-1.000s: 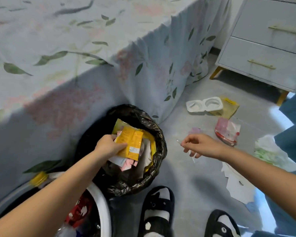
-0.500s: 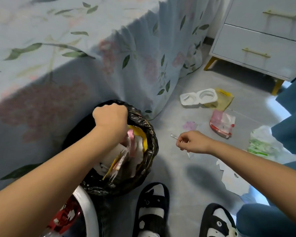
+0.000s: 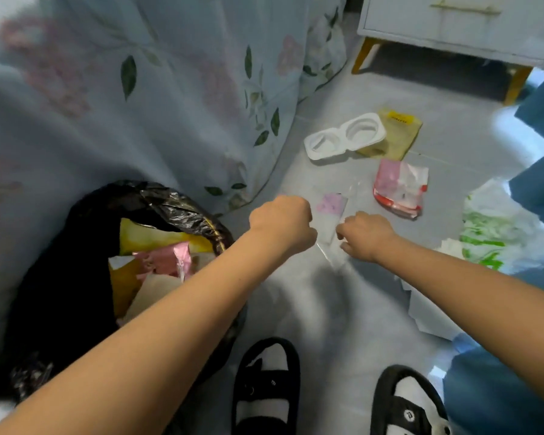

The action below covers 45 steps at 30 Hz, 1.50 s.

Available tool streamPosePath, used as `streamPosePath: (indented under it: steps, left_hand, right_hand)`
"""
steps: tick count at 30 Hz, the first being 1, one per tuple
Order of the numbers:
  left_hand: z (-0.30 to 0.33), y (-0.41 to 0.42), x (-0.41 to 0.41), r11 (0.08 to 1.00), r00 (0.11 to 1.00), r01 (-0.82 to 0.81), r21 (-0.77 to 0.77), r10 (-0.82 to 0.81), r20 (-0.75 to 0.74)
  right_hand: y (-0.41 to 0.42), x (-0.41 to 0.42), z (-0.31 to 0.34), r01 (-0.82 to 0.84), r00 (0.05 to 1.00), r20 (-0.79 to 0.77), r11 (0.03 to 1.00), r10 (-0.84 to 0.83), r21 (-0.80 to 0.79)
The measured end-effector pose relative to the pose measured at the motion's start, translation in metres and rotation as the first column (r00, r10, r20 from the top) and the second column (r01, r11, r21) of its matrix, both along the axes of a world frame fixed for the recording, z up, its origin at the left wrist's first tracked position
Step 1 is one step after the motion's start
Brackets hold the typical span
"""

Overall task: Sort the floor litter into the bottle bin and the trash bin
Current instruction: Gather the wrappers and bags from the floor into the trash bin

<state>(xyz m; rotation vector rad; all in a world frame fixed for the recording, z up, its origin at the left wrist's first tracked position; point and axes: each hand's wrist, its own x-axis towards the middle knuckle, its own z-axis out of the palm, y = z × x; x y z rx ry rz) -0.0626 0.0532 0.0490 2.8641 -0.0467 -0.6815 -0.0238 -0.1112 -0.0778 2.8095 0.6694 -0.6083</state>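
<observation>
My right hand (image 3: 365, 235) pinches the edge of a clear plastic wrapper (image 3: 328, 211) with a pink patch, held just above the floor. My left hand (image 3: 280, 221) is curled into a fist at the wrapper's left edge. Its fingers are hidden, so I cannot tell whether it holds the wrapper. The trash bin (image 3: 176, 202), lined with a black bag, stands at the left and holds yellow and pink packets. On the floor lie a white two-cup tray (image 3: 346, 136), a yellow pouch (image 3: 401, 136), a red and pink packet (image 3: 399, 189), a green and white plastic bag (image 3: 490, 233) and white paper (image 3: 427, 312).
A floral bedsheet (image 3: 170, 105) hangs behind the bin on the left. A white nightstand (image 3: 453, 26) on yellow legs stands at the back right. Blue fabric (image 3: 540, 189) lines the right edge. My two slippered feet (image 3: 264, 387) stand on the grey floor at the bottom.
My left hand has left the trash bin, with the yellow packet now inside, and has swung right to the wrapper. The view has tilted down and right; the right hand has barely moved.
</observation>
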Motion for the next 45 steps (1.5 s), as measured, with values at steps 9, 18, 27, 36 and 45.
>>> streamPosePath:
  steps: [9, 18, 27, 36, 45]
  left_hand:
    - [-0.059, -0.034, 0.002, 0.999, 0.984, -0.006, 0.034, 0.012, -0.175]
    - [-0.080, -0.032, -0.001, 0.994, 0.963, 0.034, 0.100, -0.006, -0.269]
    - [-0.072, -0.045, -0.001, 0.997, 0.966, -0.047, -0.055, 0.031, -0.258]
    - [-0.073, -0.041, -0.013, 0.997, 0.971, -0.071, -0.037, 0.061, -0.229]
    - [-0.071, -0.043, -0.028, 0.949, 0.967, -0.256, -0.183, 0.254, -0.037]
  right_hand:
    - [0.000, 0.055, -0.044, 0.570, 0.814, -0.148, 0.722, -0.562, 0.392]
    - [0.008, 0.091, -0.064, 0.456, 0.890, -0.140, 0.844, -0.434, 0.282]
    - [-0.011, 0.076, -0.063, 0.578, 0.816, -0.281, 0.706, -0.505, 0.408]
    - [-0.040, 0.047, -0.050, 0.625, 0.762, -0.341, 0.486, -0.551, 0.611]
    - [-0.073, -0.013, 0.024, 0.757, 0.651, -0.700, 0.187, -0.292, 0.626]
